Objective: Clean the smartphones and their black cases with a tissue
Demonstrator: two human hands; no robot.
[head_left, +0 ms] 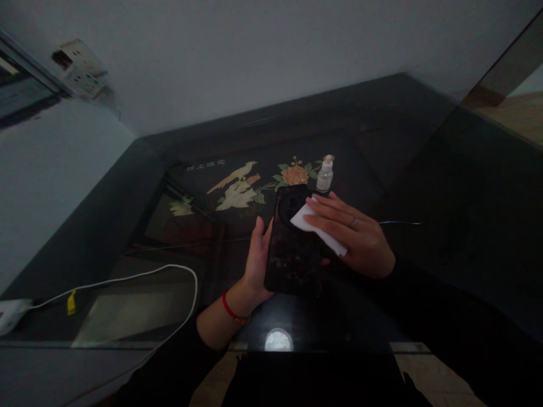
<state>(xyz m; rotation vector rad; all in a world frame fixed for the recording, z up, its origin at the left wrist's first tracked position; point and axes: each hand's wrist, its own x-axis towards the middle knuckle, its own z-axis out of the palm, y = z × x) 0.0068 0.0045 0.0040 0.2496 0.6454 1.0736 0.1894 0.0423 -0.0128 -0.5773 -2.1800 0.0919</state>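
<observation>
My left hand [258,263] grips a dark smartphone [292,257] from its left side, with the thumb along the edge and fingertips showing at the right edge. The back of the phone faces up, and its round camera ring is near the top. Pressed against that back is a folded white cloth [313,226], pinched under the fingers of my right hand [354,234]. The cloth lies partly over the camera ring. Just beyond the phone stands a small clear dropper bottle [325,174], upright, with a pale top.
The dark glossy table [203,135] bears an inlaid bird and flower picture [237,189]. A white cable [139,276] curves from a white plug block [12,315] at left past a yellow tag [71,303]. Wall sockets [82,68] sit at upper left.
</observation>
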